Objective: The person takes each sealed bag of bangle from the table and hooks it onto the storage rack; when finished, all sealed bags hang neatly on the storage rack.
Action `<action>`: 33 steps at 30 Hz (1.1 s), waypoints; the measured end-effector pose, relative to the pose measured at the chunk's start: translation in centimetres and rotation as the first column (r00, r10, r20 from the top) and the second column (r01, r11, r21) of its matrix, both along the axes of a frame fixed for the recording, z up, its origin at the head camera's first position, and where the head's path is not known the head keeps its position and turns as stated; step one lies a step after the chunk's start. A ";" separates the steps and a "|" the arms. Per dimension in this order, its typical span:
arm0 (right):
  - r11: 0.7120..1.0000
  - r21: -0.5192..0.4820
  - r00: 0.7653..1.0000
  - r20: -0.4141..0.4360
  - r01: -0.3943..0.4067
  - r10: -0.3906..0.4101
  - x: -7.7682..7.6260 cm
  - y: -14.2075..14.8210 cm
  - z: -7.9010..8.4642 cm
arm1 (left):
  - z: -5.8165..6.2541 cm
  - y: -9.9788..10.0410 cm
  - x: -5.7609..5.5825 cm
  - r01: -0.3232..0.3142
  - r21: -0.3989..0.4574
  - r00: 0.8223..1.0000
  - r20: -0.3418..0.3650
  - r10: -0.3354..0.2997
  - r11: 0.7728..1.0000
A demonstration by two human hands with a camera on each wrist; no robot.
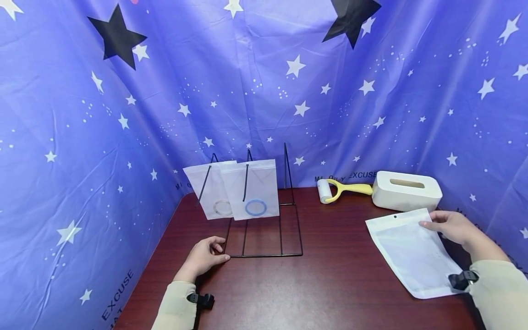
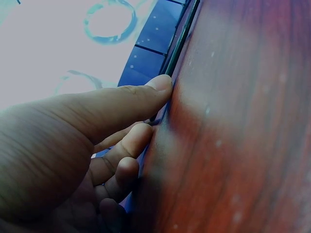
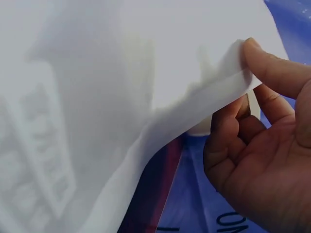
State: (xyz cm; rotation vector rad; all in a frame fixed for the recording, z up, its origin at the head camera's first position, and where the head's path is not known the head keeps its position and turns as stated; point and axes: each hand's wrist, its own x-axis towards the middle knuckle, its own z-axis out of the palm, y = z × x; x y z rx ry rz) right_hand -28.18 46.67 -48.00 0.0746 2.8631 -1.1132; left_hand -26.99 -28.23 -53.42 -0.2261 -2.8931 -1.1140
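A black wire rack [image 1: 264, 255] stands on the table with upright prongs at its back. Two white zip bags hang on it side by side; the front bag [image 1: 264, 183] shows a blue ring [image 1: 255, 208] low down, the rear bag [image 1: 202, 178] a paler ring [image 1: 223, 207]. My left hand [image 1: 205, 255] pinches the rack's front left corner, thumb tip [image 2: 163, 82] on the wire. At the right, my right hand [image 1: 453, 227] pinches the edge of a larger white bag [image 1: 416, 256] with a small hole in its top strip, thumb in front and fingers behind.
Toward the back right lie a lint roller [image 1: 348, 188] with a yellow handle and a white tissue box [image 1: 406, 192]. A purple star-patterned curtain [image 1: 264, 91] encloses the back and sides of the dark red wooden table [image 1: 321, 288].
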 end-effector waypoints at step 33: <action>0.915 -0.391 0.888 -0.450 -0.101 -0.094 2.4 -7.5 4.6 | 0.1 0.2 0.1 -0.009 0.011 1.000 0.022 0.009 1.000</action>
